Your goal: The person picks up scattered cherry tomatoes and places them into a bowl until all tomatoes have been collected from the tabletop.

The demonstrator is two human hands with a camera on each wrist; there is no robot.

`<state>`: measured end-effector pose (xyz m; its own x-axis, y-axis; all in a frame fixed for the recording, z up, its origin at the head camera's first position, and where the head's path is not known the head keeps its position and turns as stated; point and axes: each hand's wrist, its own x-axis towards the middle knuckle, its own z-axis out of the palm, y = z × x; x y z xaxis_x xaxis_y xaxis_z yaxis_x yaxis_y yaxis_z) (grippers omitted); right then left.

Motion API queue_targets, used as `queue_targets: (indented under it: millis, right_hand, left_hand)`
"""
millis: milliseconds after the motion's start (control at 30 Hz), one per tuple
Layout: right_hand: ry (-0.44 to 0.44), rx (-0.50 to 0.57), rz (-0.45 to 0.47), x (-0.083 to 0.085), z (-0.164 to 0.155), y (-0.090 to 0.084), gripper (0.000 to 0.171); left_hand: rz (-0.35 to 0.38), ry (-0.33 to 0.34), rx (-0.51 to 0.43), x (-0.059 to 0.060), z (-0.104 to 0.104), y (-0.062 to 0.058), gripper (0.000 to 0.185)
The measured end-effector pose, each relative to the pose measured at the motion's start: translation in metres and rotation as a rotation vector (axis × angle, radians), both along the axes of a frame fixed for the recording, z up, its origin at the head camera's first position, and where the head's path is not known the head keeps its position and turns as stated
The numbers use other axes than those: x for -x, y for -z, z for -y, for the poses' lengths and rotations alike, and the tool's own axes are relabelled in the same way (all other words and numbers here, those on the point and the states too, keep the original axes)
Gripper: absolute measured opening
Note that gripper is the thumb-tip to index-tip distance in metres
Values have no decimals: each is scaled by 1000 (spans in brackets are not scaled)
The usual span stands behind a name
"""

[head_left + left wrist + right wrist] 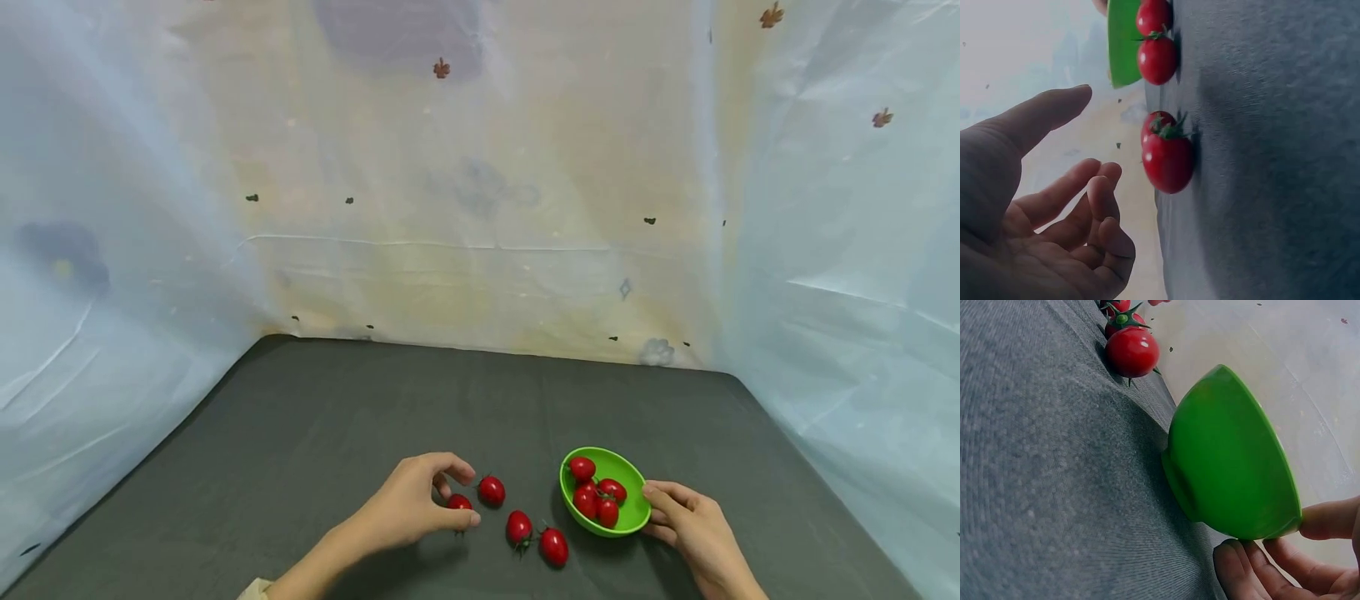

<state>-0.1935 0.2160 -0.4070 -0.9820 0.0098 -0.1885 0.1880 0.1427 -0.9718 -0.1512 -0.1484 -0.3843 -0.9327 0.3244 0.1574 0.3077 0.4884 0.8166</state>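
My left hand (465, 495) hovers over a cherry tomato (459, 502) on the dark grey table, thumb and forefinger arched on either side of it. In the left wrist view the left hand (1094, 134) is relaxed, and a gap separates its fingers (1104, 194) from the tomato (1168, 159). Three more tomatoes (491, 490) (519, 527) (553, 547) lie loose between my hands. My right hand (654, 510) holds the right edge of a small green bowl (630, 479) with several tomatoes (585, 500) inside. The right wrist view shows my thumb (1329, 519) at the bowl's (1229, 456) rim and my fingertips (1241, 569) below.
The table (337, 417) is covered in dark grey cloth. Translucent plastic sheeting (480, 208) with small leaf prints walls it in at the back and on both sides. A loose tomato (1132, 351) lies close to the bowl's left side.
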Motion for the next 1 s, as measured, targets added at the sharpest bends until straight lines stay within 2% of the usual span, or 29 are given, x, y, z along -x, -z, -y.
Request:
queue_targets:
  millis: [233, 467, 667, 1000]
  right_hand:
    - [0, -5, 0, 1, -1, 1, 50]
    - [0, -16, 0, 1, 0, 0, 49]
    - [-3, -19, -4, 1, 0, 0, 51]
    - [8, -3, -8, 1, 1, 0, 44]
  left_hand:
    - [-10, -27, -16, 2, 7, 5, 39]
    - [2, -23, -57, 4, 15, 13, 38]
    - [9, -48, -71, 4, 18, 15, 40]
    - [42, -32, -83, 6, 19, 17, 41]
